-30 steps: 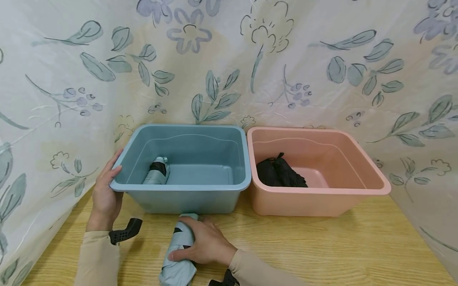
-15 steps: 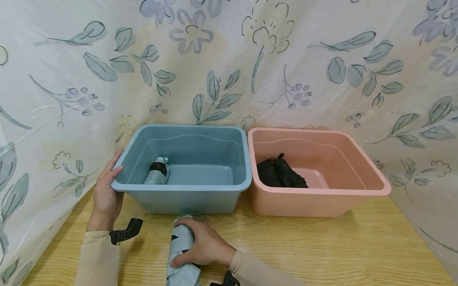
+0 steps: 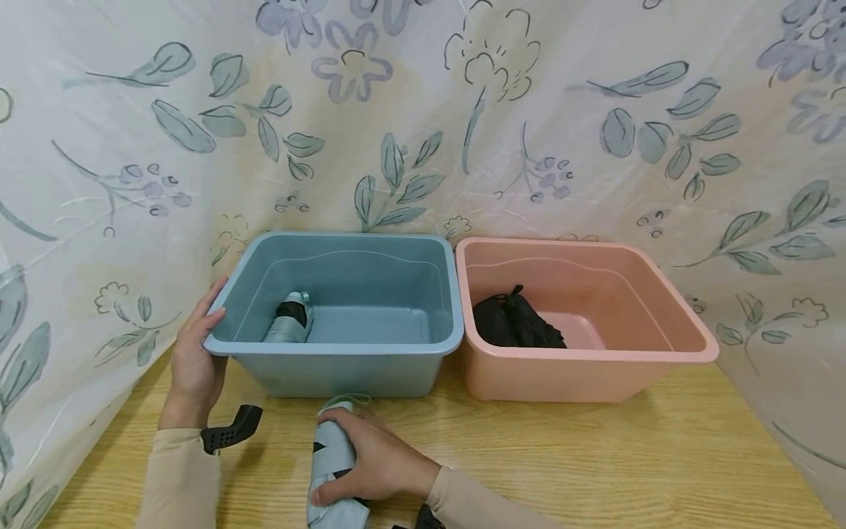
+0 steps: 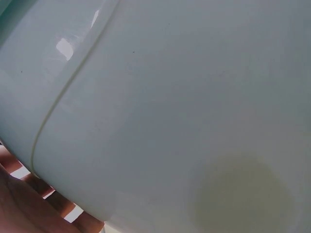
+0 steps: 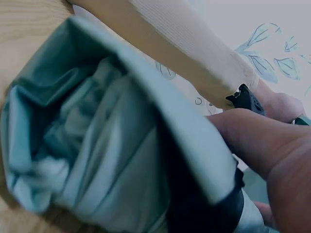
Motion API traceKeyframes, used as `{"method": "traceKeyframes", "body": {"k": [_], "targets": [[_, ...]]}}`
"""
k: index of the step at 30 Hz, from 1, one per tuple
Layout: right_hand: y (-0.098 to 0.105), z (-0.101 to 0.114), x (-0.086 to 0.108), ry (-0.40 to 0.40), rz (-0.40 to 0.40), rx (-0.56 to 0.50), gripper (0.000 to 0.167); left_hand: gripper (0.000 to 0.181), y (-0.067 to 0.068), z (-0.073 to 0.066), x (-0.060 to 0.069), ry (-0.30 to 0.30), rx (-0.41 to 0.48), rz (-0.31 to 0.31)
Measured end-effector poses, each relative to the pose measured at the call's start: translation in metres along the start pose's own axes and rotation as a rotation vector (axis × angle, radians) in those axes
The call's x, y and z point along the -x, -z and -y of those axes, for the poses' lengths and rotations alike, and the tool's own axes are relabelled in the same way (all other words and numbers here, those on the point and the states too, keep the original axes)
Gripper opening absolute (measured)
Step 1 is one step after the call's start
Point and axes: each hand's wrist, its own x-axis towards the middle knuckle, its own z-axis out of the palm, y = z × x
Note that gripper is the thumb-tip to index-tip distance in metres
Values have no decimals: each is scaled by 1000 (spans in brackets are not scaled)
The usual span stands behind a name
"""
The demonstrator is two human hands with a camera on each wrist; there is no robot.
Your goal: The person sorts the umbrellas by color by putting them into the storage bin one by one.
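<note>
My right hand [image 3: 383, 455] grips a folded light-blue umbrella [image 3: 333, 459] with black marks, low in front of the blue bin. A thin wrist loop shows at its far end. In the right wrist view the umbrella's [image 5: 116, 150] loose, gathered fabric end fills much of the frame, with a dark band under the thumb. My left hand [image 3: 198, 360] holds the left rim of the blue plastic bin [image 3: 337, 347]; in the left wrist view its fingers [image 4: 58, 201] lie along the bin's edge. A similar folded umbrella [image 3: 289, 319] with a black band lies inside that bin.
A pink bin [image 3: 595, 355] stands beside the blue one on the right, holding black folded bundles [image 3: 518, 319]. Both sit on a wood-grain table [image 3: 562, 463], close to a floral sheet [image 3: 423, 110] behind them.
Over the last second the umbrella in my right hand has turned slightly, its near end shifting right and its far end a little left. My left hand and both bins have stayed put.
</note>
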Motion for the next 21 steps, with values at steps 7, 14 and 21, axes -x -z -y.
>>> {"method": "traceKeyframes", "body": {"k": [7, 14, 21], "targets": [[2, 2, 5, 84, 34, -57, 70, 53, -1, 0, 0, 3, -7, -5], [12, 12, 17, 117, 42, -181, 72, 53, -3, 0, -1, 0, -5, -10], [32, 30, 29, 234, 64, -320, 75, 52, -3, 1, 0, -18, 30, -4]]}}
